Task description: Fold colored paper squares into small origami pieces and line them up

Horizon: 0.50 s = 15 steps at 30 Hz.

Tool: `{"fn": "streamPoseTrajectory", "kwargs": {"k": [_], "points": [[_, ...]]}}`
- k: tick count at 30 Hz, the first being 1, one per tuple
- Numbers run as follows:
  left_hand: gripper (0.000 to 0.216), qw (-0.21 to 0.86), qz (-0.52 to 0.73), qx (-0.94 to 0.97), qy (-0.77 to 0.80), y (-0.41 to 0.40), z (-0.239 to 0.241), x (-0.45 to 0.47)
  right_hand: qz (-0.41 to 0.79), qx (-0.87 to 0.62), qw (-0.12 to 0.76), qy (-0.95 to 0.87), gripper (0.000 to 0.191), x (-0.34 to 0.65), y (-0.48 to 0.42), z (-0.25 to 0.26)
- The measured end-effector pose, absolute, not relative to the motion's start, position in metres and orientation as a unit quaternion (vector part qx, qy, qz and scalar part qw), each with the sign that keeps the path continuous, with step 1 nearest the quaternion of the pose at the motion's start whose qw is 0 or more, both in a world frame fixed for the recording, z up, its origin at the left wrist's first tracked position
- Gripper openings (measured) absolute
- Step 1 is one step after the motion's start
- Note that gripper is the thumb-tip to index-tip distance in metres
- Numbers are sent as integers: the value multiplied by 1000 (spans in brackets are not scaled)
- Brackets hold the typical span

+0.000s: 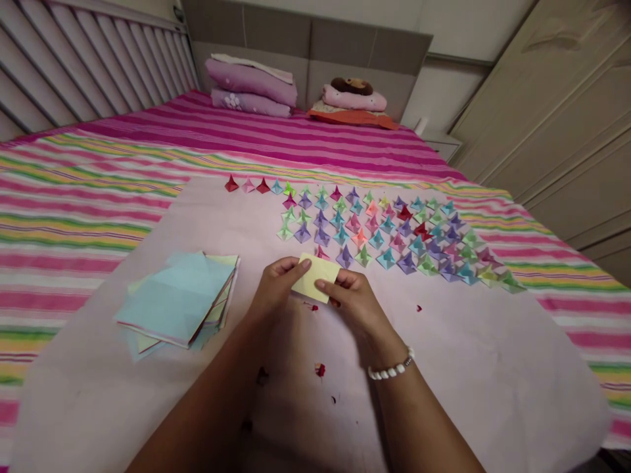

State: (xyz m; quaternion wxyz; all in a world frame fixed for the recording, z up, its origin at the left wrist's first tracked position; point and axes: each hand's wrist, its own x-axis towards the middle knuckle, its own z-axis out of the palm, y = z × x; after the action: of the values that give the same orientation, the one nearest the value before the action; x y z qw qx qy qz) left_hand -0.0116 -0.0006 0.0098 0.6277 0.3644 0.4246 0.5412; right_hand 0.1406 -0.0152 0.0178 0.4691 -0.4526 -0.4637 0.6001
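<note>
I see the left hand (277, 281) pinching a pale yellow paper rectangle (313, 274) at upper left, the right hand (355, 297) at lower right; its long axis spans between them, dipping rightward, just short of multicoloured, pointed folded-paper shapes (377, 239).

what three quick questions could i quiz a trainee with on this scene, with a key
1. Multiple choice: what colour is the piece of paper held by the left hand and right hand? a) blue, b) red, c) pale yellow
2. True or false: the beaded bracelet is at the right hand's wrist.
3. Fill in: the stack of paper sheets lies on the person's ____ side.

Key: 1 c; 2 true; 3 left.
</note>
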Motion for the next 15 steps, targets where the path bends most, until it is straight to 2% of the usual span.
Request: {"fn": "streamPoseTrajectory", "kwargs": {"k": [7,15], "points": [[41,650,546,366,382,-3,13,-5,586,-457,500,-444,26,140,-14,20],[33,618,515,427,413,-1,2,-6,554,-465,547,-421,26,140,-13,24]]}}
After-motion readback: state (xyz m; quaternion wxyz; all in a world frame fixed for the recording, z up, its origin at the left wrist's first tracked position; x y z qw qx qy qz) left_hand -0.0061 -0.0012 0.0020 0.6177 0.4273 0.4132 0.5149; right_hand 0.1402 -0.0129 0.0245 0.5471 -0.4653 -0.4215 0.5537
